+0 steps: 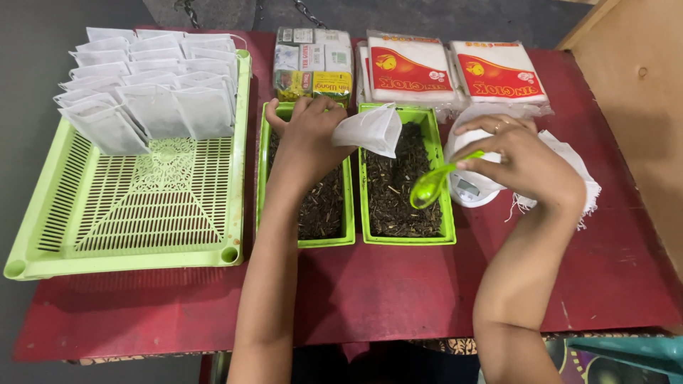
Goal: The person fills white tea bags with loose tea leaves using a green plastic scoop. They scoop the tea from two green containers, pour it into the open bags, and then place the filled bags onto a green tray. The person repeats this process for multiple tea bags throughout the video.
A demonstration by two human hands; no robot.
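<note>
Small white paper filter bag [371,129], empty & open-mouthed, is pinched at its left edge by the left hand [307,139]; its grip is pressed together on the bag's corner, w/ the bag hanging out to the right, over the gap between two narrow green plastic trays. Left narrow green tray of dark loose tea leaves [320,213] sits under the left wrist; right narrow green tray of dark loose tea leaves [402,192] lies just below & right of the bag. Right hand [523,160] has its grip closed on the handle of a small bright-green plastic spoon [430,186], bowl tilted down over the right tray's right side, near the bag but apart from it. Under the right hand: a small white round digital scale [469,190], partly hidden by fingers, & a loose heap of white filter bags w/ strings [576,174] beside it on the dark red desk [398,291]. Far left, a large light-green slotted plastic basket tray [142,206] holds rows of upright white bags [149,85] along its far end. Behind the trays: stacked small tea boxes [313,64] & two plastic-wrapped packs of white bags w/ red labels [455,71]. Nothing stands between bag & spoon.
</note>
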